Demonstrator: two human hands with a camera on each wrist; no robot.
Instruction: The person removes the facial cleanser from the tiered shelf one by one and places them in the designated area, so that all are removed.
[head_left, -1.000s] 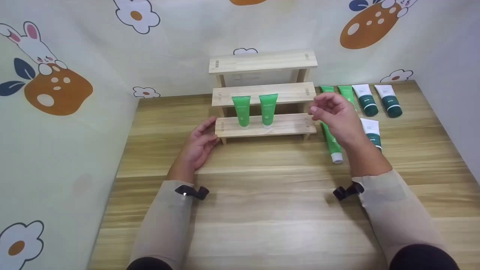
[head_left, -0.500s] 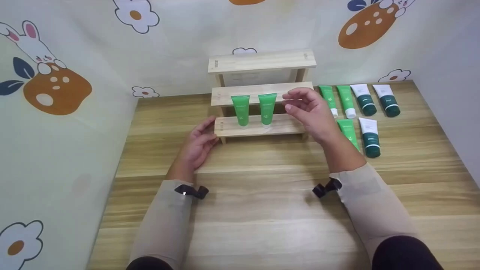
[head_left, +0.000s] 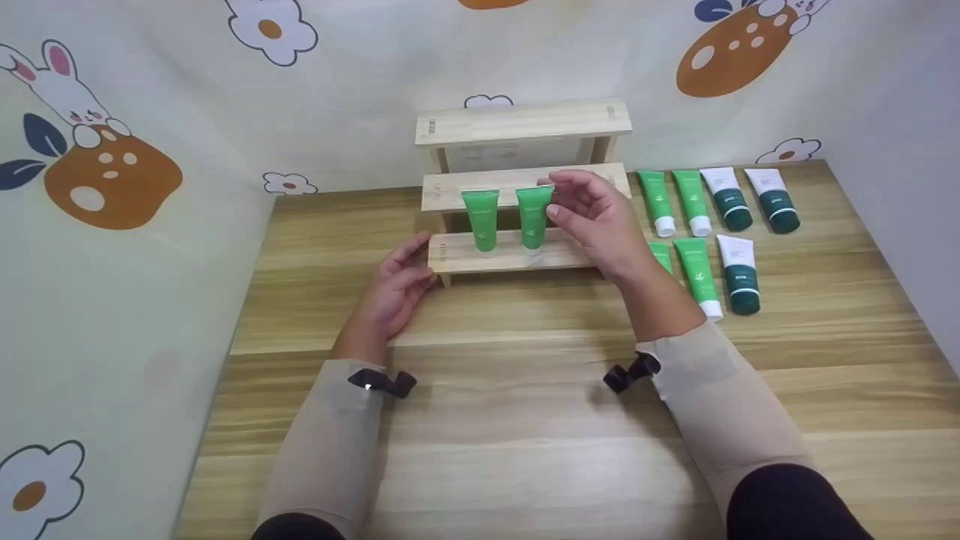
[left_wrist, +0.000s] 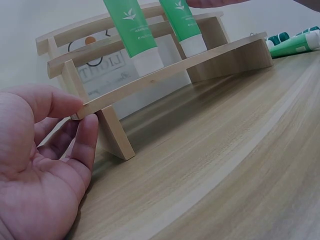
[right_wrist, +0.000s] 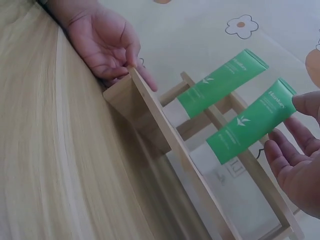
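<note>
A three-step wooden display shelf [head_left: 577,257] stands on the table, with two green squeeze tubes upright on its lowest step, white caps down. My left hand [head_left: 396,289] pinches the left end of that step; in the left wrist view the thumb [left_wrist: 67,106] lies at the board's upper edge and a finger below it. My right hand [head_left: 604,221] is beside the right-hand tube [head_left: 533,217], thumb and fingertips right at its edge, fingers loosely bent. In the right wrist view its thumb [right_wrist: 307,104] overlaps the tube's upper corner. The left-hand tube [head_left: 484,220] stands apart from both hands.
Right of the shelf, several more tubes lie on the wooden table [head_left: 510,420]: green ones with white caps, such as a front green tube [head_left: 697,270], and white-and-dark-green ones, such as a front tube [head_left: 740,274]. A patterned wall covering [head_left: 360,82] rises close behind.
My right hand has moved left from above the lying tubes to the right-hand standing tube, slowing near it. My left hand stays at the shelf's end; both standing tubes remain in place.
</note>
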